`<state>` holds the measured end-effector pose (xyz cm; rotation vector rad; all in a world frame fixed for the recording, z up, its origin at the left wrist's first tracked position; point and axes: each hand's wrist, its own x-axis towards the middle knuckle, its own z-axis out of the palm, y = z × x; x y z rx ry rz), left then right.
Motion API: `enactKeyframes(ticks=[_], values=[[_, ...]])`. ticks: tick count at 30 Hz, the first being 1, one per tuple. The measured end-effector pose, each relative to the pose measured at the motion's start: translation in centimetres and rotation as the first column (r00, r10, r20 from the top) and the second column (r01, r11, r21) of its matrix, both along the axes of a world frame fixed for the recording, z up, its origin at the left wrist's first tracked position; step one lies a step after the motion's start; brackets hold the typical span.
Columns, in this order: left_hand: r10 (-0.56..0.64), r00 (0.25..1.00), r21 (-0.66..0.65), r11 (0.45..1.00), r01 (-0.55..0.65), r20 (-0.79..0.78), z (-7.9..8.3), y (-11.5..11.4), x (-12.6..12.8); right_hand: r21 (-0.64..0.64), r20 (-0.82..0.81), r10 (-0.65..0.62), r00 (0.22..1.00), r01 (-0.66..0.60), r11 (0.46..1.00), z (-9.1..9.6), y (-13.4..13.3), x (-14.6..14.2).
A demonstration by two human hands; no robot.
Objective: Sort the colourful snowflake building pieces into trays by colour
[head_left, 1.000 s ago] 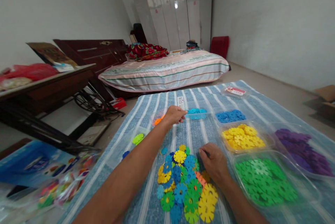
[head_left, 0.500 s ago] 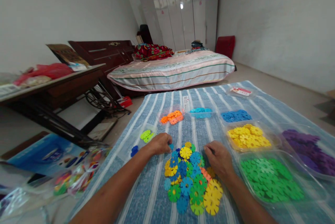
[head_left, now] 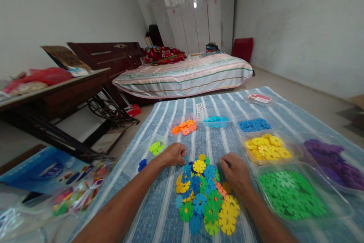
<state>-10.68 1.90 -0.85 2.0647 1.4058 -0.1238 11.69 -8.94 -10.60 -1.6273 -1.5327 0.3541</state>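
Observation:
A pile of flat plastic snowflake pieces (head_left: 205,197) in blue, yellow, green and orange lies on the blue striped cloth (head_left: 170,205) in front of me. My left hand (head_left: 174,154) rests at the pile's upper left edge, fingers curled down onto a blue piece. My right hand (head_left: 235,171) sits on the pile's right side, fingers curled over the pieces; what they pinch is hidden. Clear trays hold sorted pieces: orange (head_left: 184,126), light blue (head_left: 216,121), blue (head_left: 253,124), yellow (head_left: 267,148), green (head_left: 290,194), purple (head_left: 332,159), lime (head_left: 156,147).
A plastic bag with mixed coloured pieces and a blue box (head_left: 57,182) lie at the left. A dark wooden table (head_left: 51,95) stands further left. A bed (head_left: 184,74) and a white wardrobe (head_left: 193,15) are behind the cloth. A small card (head_left: 259,98) lies at the cloth's far right.
My left hand drew back from the orange tray at the far side to the pile's upper left edge. The right hand stayed on the pile's right side.

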Motion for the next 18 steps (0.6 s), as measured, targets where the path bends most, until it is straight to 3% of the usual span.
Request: enactKeyframes(ticks=[3,7,10,11,12,13,16,18], values=[[0.087,0.991,-0.137,0.988,-0.072,0.1,-0.3,0.4,0.3,0.005,-0.002,-0.016,1.0,0.016,1.0,0.1,0.0,-0.1],[0.18,0.952,-0.162,0.976,-0.142,0.249,0.8,1.4,2.7,-0.001,-0.01,-0.017,1.0,0.017,1.0,0.3,-0.1,-0.1],[0.388,0.769,-0.189,0.921,-0.341,0.508,2.5,2.6,5.9,0.003,-0.015,-0.017,1.0,0.017,1.0,0.4,-0.1,-0.1],[0.427,0.684,-0.199,0.899,-0.39,0.592,3.0,3.1,6.9,0.007,-0.018,-0.018,1.0,0.018,1.0,0.5,-0.1,-0.1],[0.428,0.65,-0.176,0.892,-0.417,0.629,3.5,3.5,7.8,0.008,-0.021,-0.018,1.0,0.018,1.0,0.5,-0.1,-0.1],[0.399,0.678,-0.112,0.898,-0.426,0.618,3.8,3.9,8.4,0.005,-0.025,-0.017,1.0,0.017,1.0,0.5,-0.2,-0.1],[0.266,0.874,0.103,0.937,-0.333,0.407,4.1,4.2,8.7,-0.014,-0.035,-0.023,0.999,0.022,1.0,0.7,-0.2,-0.1],[0.195,0.946,0.143,0.961,-0.238,0.258,3.8,3.7,7.5,-0.023,-0.032,-0.032,0.999,0.031,0.999,0.8,-0.3,-0.1]])
